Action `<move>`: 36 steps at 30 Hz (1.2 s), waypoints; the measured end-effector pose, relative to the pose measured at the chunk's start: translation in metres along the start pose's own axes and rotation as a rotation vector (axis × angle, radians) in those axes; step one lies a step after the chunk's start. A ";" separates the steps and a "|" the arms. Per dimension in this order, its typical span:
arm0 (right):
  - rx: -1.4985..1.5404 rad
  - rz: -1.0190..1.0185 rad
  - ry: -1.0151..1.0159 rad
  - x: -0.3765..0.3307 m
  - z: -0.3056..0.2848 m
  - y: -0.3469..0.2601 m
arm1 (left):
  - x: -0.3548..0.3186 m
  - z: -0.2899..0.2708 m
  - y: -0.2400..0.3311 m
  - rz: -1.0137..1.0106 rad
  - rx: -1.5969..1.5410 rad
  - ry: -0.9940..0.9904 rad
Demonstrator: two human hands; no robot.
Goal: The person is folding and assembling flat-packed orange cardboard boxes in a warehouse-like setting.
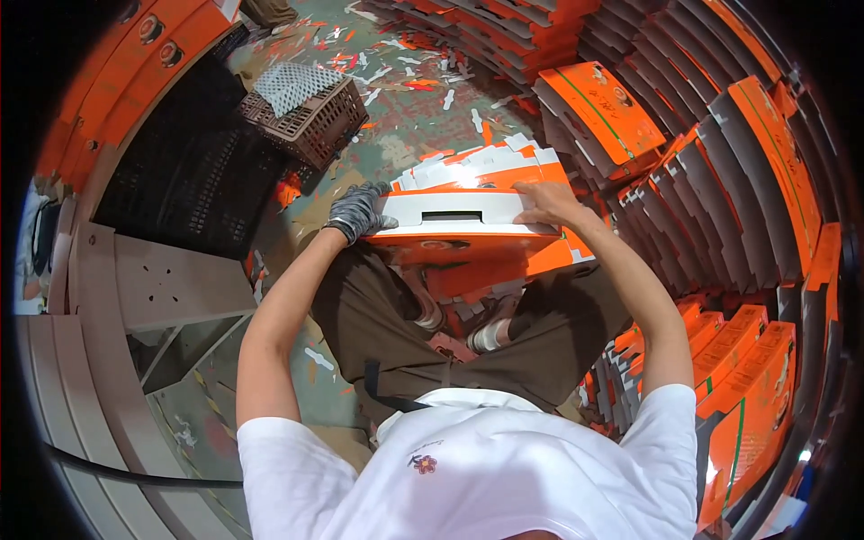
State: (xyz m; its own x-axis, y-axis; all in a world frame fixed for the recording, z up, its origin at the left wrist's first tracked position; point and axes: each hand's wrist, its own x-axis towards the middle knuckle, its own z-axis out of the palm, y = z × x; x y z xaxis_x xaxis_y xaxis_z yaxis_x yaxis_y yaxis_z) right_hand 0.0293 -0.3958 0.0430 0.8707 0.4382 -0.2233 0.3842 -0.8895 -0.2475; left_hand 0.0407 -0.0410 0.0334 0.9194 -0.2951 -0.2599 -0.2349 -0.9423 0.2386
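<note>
An orange cardboard box blank (409, 209) with a white band stands between my hands above my lap. A narrow rectangular slot cuts through the middle of the band. My left hand (360, 212), in a grey striped glove, is closed on its left end, thumb along the white face. On the right end my bare right hand (547, 203) is closed as well, its fingers partly hidden behind the cardboard. Just beyond and beneath lies a fanned stack of orange and white cardboard blanks (531, 171); how many sheets I hold, I cannot tell.
Piled orange and grey blanks (711, 198) line the right side. At the upper left, a brown plastic crate (310, 121) carries a perforated white sheet (292, 88). A dark mesh panel (184, 171) and beige metal frame (171, 279) stand at left. Cardboard scraps (414, 67) litter the green floor.
</note>
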 end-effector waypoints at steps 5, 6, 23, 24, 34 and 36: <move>0.013 0.054 -0.048 0.010 -0.004 -0.004 | 0.010 0.008 -0.003 -0.015 0.046 0.040; -0.016 0.059 -0.019 0.011 -0.005 -0.009 | 0.012 0.012 -0.007 -0.029 0.074 0.082; 0.147 0.022 -0.065 0.003 0.023 0.015 | 0.003 0.017 0.009 0.061 0.118 -0.074; 0.265 -0.068 -0.014 -0.002 0.030 0.037 | 0.001 0.020 0.025 0.079 0.154 -0.061; 0.572 -0.054 0.923 -0.014 -0.021 -0.005 | 0.012 -0.003 0.011 0.153 0.377 0.339; 0.761 0.165 1.175 -0.048 -0.012 0.048 | 0.014 -0.039 0.024 0.084 0.138 0.351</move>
State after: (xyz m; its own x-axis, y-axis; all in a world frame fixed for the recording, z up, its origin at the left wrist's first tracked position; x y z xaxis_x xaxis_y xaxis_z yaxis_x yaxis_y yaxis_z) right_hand 0.0093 -0.4610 0.0532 0.7788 -0.3609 0.5131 0.3252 -0.4672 -0.8222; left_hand 0.0597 -0.0615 0.0718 0.9415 -0.3228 0.0966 -0.3325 -0.9366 0.1108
